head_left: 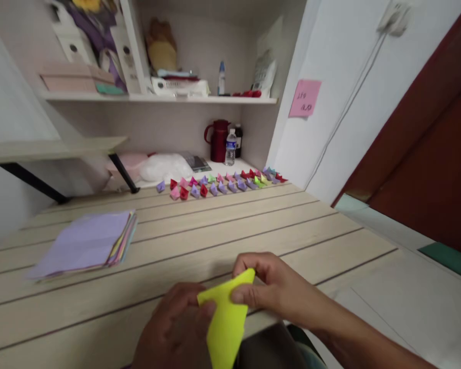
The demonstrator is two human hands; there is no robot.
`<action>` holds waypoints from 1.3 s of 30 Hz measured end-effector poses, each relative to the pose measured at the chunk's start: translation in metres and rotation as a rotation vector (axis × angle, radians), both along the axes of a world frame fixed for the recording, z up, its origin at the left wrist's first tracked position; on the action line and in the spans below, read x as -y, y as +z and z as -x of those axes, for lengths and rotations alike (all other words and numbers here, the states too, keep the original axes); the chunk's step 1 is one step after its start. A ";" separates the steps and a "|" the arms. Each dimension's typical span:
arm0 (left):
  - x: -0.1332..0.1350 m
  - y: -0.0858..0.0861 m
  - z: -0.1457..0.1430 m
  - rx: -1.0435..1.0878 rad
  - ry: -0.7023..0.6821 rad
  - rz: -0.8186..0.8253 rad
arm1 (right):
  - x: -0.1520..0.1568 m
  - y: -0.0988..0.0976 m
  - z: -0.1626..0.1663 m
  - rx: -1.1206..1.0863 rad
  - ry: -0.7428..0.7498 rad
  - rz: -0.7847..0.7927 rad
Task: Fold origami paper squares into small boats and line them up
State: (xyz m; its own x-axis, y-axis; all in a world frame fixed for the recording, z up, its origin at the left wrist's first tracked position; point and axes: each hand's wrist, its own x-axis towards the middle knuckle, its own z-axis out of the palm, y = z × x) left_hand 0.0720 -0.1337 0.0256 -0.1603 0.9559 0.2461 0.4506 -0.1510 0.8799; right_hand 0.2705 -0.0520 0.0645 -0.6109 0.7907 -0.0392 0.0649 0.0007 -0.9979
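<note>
Low in the frame, centre: left hand (176, 328) and right hand (269, 289) both pinched on a folded yellow paper (226, 320), held just above the near edge of the worktop (253, 225). Paper's lower tip cut off by the bottom edge; left fingertips partly hidden behind it. Left of centre, a stack of coloured sheets (86, 241). Farther back, rows of small folded paper pieces (218, 183), shapes too small to make out.

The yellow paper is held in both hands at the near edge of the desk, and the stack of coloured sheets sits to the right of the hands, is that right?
Not quite. The yellow paper is held by both the left hand and right hand at the desk's near edge, but the stack of coloured sheets lies to the left of the hands, as the head view shows.
</note>
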 end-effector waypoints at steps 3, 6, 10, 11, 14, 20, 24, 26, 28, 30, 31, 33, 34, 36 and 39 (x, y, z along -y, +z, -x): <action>-0.039 0.019 0.010 0.429 -0.246 0.185 | -0.054 0.015 0.020 0.017 0.148 0.182; -0.074 0.021 0.015 0.663 -0.190 0.220 | -0.101 0.017 0.036 0.069 0.191 0.171; -0.103 0.009 0.017 0.751 -0.193 0.290 | -0.126 -0.001 0.044 0.039 0.177 0.196; -0.107 0.006 0.018 0.761 -0.187 0.311 | -0.127 -0.006 0.043 0.023 0.172 0.209; -0.112 -0.001 0.021 0.805 -0.154 0.353 | -0.123 -0.020 0.042 -0.044 0.158 0.248; -0.120 0.001 0.019 1.049 0.000 0.391 | -0.117 -0.024 0.046 -0.384 -0.079 0.249; -0.129 0.011 0.006 1.221 -0.001 0.390 | -0.110 -0.023 0.049 -0.521 -0.122 0.255; -0.131 0.015 -0.002 1.281 -0.087 0.369 | -0.104 -0.023 0.051 -0.550 -0.074 0.249; -0.131 0.015 -0.008 1.327 -0.166 0.333 | -0.097 -0.023 0.052 -0.569 -0.024 0.239; -0.131 0.015 -0.010 1.362 -0.230 0.294 | -0.093 -0.021 0.053 -0.591 0.021 0.222; -0.130 0.015 -0.011 1.376 -0.258 0.276 | -0.091 -0.019 0.052 -0.608 0.045 0.208; -0.129 0.015 -0.010 1.398 -0.309 0.243 | -0.089 -0.014 0.051 -0.645 0.087 0.173; -0.128 0.016 -0.010 1.405 -0.329 0.229 | -0.088 -0.011 0.050 -0.660 0.100 0.155; -0.129 0.016 -0.009 1.410 -0.361 0.210 | -0.087 -0.007 0.048 -0.665 0.107 0.123; -0.130 0.015 -0.008 1.405 -0.396 0.197 | -0.085 -0.004 0.046 -0.621 0.105 0.074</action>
State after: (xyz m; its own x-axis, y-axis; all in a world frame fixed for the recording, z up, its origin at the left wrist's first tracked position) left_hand 0.0800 -0.0034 0.0408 0.1219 0.9923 -0.0237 -0.8132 0.1136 0.5708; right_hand 0.2249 0.0334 0.0606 -0.6115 0.7341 0.2952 -0.5232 -0.0953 -0.8469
